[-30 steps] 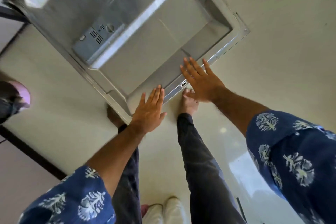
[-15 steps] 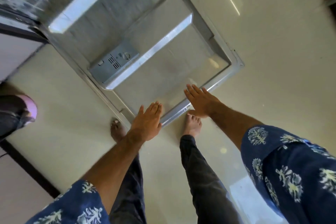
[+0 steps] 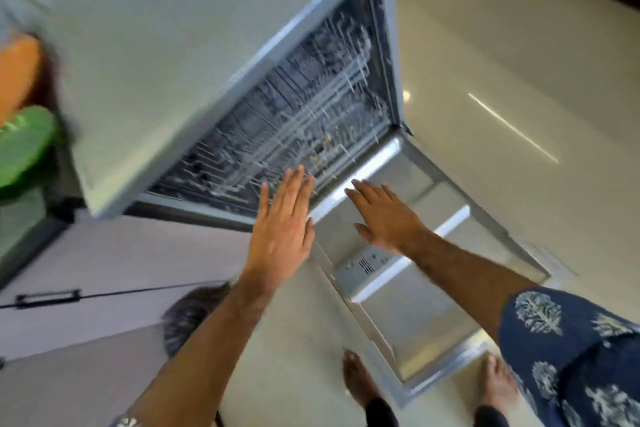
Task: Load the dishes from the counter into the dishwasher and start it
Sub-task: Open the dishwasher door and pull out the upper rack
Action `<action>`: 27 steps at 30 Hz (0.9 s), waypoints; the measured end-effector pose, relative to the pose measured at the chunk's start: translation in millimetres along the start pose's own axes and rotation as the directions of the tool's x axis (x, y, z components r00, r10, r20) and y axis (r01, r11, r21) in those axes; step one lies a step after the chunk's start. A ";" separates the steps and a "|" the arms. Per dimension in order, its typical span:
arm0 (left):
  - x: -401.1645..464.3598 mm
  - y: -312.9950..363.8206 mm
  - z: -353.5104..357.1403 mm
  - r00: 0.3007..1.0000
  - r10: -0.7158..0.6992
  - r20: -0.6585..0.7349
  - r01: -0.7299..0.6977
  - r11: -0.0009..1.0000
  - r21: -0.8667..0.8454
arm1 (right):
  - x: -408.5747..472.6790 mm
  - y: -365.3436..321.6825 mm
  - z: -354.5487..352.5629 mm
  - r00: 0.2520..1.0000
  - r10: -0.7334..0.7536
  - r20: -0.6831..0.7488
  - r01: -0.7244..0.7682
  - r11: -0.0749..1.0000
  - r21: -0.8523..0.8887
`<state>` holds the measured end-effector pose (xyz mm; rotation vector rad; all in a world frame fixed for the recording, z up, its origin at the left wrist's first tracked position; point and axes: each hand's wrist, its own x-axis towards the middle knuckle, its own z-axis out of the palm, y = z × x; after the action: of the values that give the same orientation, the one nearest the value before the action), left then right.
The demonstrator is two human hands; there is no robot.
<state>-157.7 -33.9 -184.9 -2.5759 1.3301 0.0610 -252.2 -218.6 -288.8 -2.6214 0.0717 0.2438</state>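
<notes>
While the grey stainless-steel dishwasher (image 3: pixel 242 87) stands with its cavity exposed, its steel-lined door (image 3: pixel 429 288) lies folded down flat toward the person, just above the glossy cream tiled floor (image 3: pixel 519 80). Inside the cavity a blurred wire rack (image 3: pixel 294 128) fills the opening; I cannot tell whether anything sits in it. A pale grey detergent dispenser panel (image 3: pixel 363 267) is set into the door's inner face.

The left hand (image 3: pixel 282 229) hangs in front of the cavity's lower edge, fingers straight and close together, holding nothing. The right hand (image 3: pixel 384 215) is spread flat over the inner door near the hinge, fingers straight and slightly apart, also holding nothing; whether it touches the steel cannot be told.

Both forearms reach out of dark blue sleeves with white leaf prints (image 3: pixel 571 350). Two bare feet (image 3: pixel 360 381) stand on the floor at the door's near edge. At far left, blurred green (image 3: pixel 24 146) and orange (image 3: pixel 17 69) shapes sit beside the machine.
</notes>
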 end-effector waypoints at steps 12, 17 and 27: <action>66.0 -176.3 -121.7 0.999 0.049 0.001 -0.049 0.990 0.135 | 137.7 -92.3 -105.5 0.983 -0.108 -0.148 0.081 0.981 -0.176; 65.8 -181.1 -94.1 0.989 0.089 -0.118 -0.099 0.992 -0.078 | 182.2 -78.3 -77.8 0.997 -0.069 -0.040 0.052 0.941 -0.335; 66.5 -184.2 -85.8 0.925 0.298 -0.235 -0.295 0.954 0.051 | 204.7 -57.6 -51.0 0.993 -0.070 -0.096 0.027 0.918 -0.395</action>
<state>23.7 -4.5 -75.7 -2.4055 1.7930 -0.2147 -37.4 -194.4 -255.5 -3.0338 -0.0075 0.1040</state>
